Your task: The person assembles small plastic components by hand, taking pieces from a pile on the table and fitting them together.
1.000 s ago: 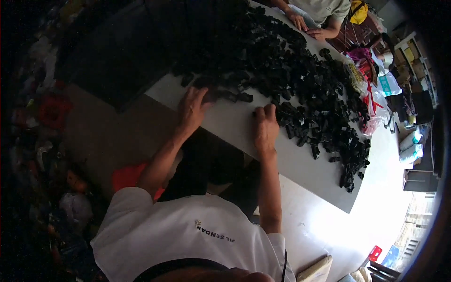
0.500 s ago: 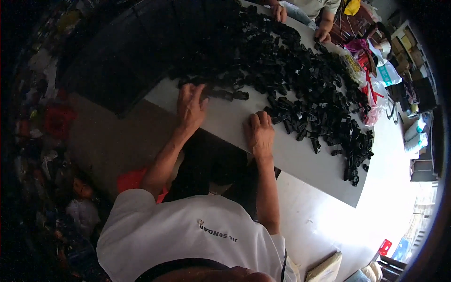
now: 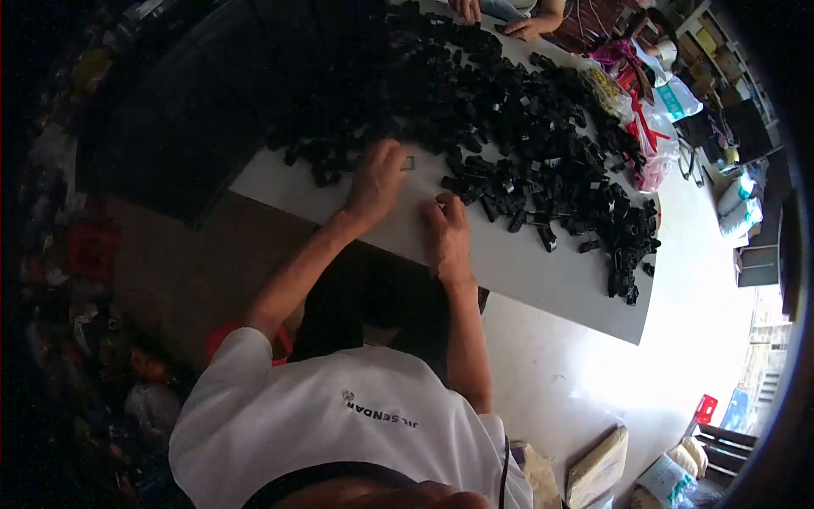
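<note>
A large heap of small black plastic parts (image 3: 526,144) spreads over the white table (image 3: 551,276). My left hand (image 3: 376,182) is over the table at the heap's near side, fingers curled and pressed together. The end of a small dark piece (image 3: 409,163) shows just past its fingertips; whether the hand grips it is hidden. My right hand (image 3: 448,237) rests close to the table's near edge, right of the left hand. Its thumb and fingers are pinched, with a tiny dark spot between them too small to name.
Across the table, a co-worker's hands (image 3: 527,29) are at the heap's far edge. Plastic bags (image 3: 657,153) lie at the table's right side. A large dark panel-like shape (image 3: 161,136) stands at the left. Packages (image 3: 598,467) lie on the floor at lower right.
My left hand has moved right, toward my right hand, and covers where black parts lay. My right hand stays pinched. The whole view has shifted slightly.
</note>
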A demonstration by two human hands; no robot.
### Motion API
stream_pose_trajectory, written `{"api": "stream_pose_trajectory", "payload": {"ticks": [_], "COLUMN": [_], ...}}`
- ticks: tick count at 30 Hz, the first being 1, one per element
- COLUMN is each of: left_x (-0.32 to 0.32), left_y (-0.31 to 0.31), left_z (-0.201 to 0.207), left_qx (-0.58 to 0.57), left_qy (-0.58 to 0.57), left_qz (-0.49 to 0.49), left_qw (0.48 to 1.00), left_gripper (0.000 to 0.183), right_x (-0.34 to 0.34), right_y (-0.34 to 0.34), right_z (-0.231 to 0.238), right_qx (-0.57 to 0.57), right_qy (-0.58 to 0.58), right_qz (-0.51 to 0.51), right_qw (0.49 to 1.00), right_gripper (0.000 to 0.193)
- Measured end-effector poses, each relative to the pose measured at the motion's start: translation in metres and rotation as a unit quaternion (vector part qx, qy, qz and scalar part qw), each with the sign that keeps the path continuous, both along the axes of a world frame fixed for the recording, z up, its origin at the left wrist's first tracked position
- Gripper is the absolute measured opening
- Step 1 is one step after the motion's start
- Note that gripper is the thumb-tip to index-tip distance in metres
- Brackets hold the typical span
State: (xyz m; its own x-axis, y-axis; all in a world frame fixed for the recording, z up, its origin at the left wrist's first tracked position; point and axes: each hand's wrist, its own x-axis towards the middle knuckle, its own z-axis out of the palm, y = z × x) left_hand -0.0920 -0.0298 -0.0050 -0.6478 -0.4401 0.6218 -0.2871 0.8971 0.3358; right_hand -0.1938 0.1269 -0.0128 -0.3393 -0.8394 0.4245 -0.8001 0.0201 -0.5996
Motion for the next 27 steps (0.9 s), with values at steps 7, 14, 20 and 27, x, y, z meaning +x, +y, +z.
{"api": "stream_pose_trajectory", "payload": {"ticks": [7,14,20,27], "left_x": [0.039,0.054,0.054,0.057], "left_y": [0.021,0.022,0.028,0.031], "left_z": [-0.007,-0.01,-0.002,-0.007], "left_qx": [0.478,0.704,0.668,0.709], "left_qy": [0.095,0.14,0.12,0.087], "left_qz": [-0.099,-0.14,-0.144,-0.15], "left_qw": [0.867,0.682,0.72,0.683], "left_gripper": [0.023,0.025,0.031,0.035], "right_x": [-0.013,-0.019,0.007,-0.002], "right_y": [0.023,0.035,0.022,0.018], "right_z": [0.003,0.024,0.034,0.014], "right_qx": [-0.014,0.047,0.129,0.089], "right_qy": [-0.105,-0.324,-0.107,-0.033], "right_qz": [0.013,-0.028,-0.072,-0.081], "right_qw": [0.994,0.944,0.983,0.992], "right_gripper": [0.037,0.044,0.039,0.017]}}
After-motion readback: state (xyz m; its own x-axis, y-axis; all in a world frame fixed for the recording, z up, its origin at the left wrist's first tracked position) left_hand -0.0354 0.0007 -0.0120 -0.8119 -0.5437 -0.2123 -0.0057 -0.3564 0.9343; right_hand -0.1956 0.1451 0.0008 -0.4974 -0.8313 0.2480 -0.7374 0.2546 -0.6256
